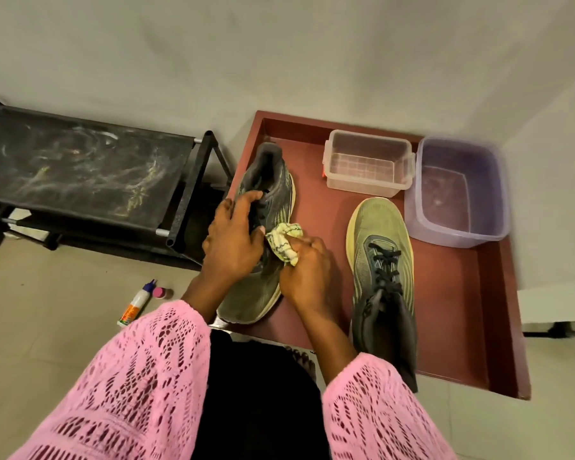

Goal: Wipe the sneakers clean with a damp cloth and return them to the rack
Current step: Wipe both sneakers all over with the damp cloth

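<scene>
Your left hand point(233, 239) grips the left sneaker point(266, 234) on the red tray point(498, 293); your right hand point(307, 270) clenches the cloth point(284, 242) against it. Nearby: second sneaker point(380, 260), clear box point(367, 162), purple tub point(458, 190), black rack point(80, 171).

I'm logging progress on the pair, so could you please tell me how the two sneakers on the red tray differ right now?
The left sneaker is held by the left hand while the right hand presses the cloth to its side; the right sneaker lies untouched. The left sneaker's toe points toward the person, the right sneaker's away. Both are greenish with dark laces, on the tray.
</scene>
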